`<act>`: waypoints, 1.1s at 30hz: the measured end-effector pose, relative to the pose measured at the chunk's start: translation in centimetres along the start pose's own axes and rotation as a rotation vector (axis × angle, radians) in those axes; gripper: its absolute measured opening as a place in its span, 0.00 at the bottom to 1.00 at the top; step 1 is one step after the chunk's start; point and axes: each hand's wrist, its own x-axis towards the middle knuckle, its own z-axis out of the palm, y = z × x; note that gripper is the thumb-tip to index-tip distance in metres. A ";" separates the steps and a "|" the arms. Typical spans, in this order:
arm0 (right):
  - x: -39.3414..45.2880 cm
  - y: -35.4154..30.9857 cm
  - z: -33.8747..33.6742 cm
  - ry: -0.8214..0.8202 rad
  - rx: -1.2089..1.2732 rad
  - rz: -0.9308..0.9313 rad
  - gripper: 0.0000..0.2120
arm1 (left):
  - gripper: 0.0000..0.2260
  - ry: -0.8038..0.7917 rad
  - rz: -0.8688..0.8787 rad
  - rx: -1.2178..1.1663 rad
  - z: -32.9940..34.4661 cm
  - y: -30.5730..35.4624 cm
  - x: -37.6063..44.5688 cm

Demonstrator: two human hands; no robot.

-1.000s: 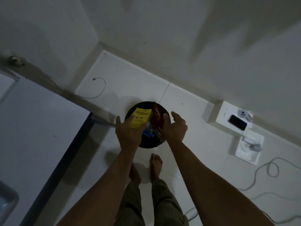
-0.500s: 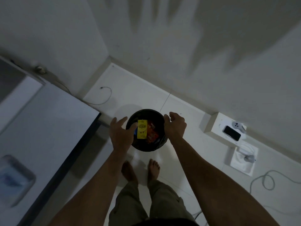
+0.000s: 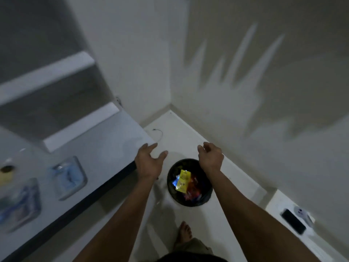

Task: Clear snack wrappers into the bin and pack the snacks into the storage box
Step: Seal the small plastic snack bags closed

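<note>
A round black bin [image 3: 205, 199] stands on the white floor near the room's corner. Inside it lie a yellow wrapper [image 3: 182, 180] and several red and blue wrappers [image 3: 193, 191]. My left hand [image 3: 149, 162] hovers above the bin's left side, by the table corner, fingers spread and empty. My right hand [image 3: 210, 157] hangs over the bin's far rim with loosely curled fingers and holds nothing. On the table at the left stand two clear storage boxes [image 3: 69, 177] [image 3: 18, 204], both blurred, with bluish contents.
A white table [image 3: 105, 148] with a dark edge fills the left. Shelves rise behind it. A low white box carrying a black phone [image 3: 293, 221] sits at the right wall. A thin cable [image 3: 159, 132] lies in the corner. My bare foot [image 3: 185, 231] is below the bin.
Both hands let go of the yellow and red wrappers, which dropped into the bin. The hands then lifted away, and my view swung left toward the table.
</note>
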 end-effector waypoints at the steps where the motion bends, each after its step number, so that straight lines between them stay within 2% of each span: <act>1: -0.6 -0.7 0.5 -0.027 0.002 -0.018 0.19 | 0.21 0.024 0.006 -0.025 -1.2 0.0 -0.3; 6: -5.7 -4.5 3.8 -0.157 0.024 -0.163 0.17 | 0.23 0.145 0.056 -0.065 -8.2 -1.6 -2.8; 13: -17.8 -8.2 8.8 -0.388 0.008 -0.349 0.15 | 0.25 0.318 -0.012 -0.148 -19.4 -7.7 -10.1; 17: -24.6 -8.4 12.7 -0.564 0.021 -0.407 0.16 | 0.26 0.430 -0.097 -0.168 -25.5 -12.4 -14.5; 25: -34.5 -6.6 20.9 -0.886 -0.202 -0.499 0.13 | 0.21 0.629 -0.328 -0.236 -35.3 -21.9 -22.1; 30: -38.5 -7.4 26.5 -1.088 -0.294 -0.536 0.12 | 0.18 0.725 -0.457 -0.270 -39.5 -26.0 -23.7; 33: -40.0 -8.4 31.0 -1.129 -0.333 -0.555 0.13 | 0.15 0.760 -0.519 -0.245 -41.8 -28.3 -22.9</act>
